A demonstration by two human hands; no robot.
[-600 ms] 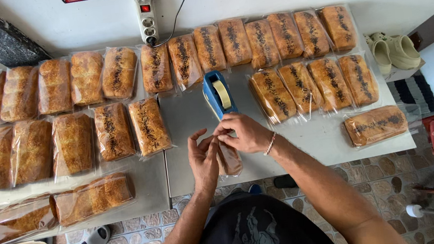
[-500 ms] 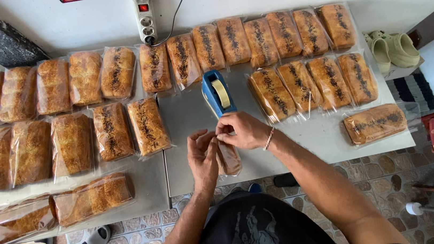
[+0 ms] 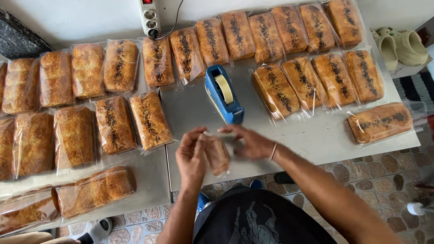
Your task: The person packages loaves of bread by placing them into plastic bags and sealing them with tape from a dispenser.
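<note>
Both hands hold one bagged bread loaf [image 3: 217, 155] just in front of the blue tape dispenser [image 3: 223, 94], above the grey table [image 3: 315, 136]. The left hand [image 3: 192, 157] pinches the bag's top edge; the right hand [image 3: 251, 141] pinches the same edge. It looks like sealing the bag, which likely needs tape pressed down. The loaf's long axis points toward the dispenser.

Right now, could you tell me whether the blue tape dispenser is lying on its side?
No, the blue tape dispenser stands upright on the white table, its tape roll on top.
</note>
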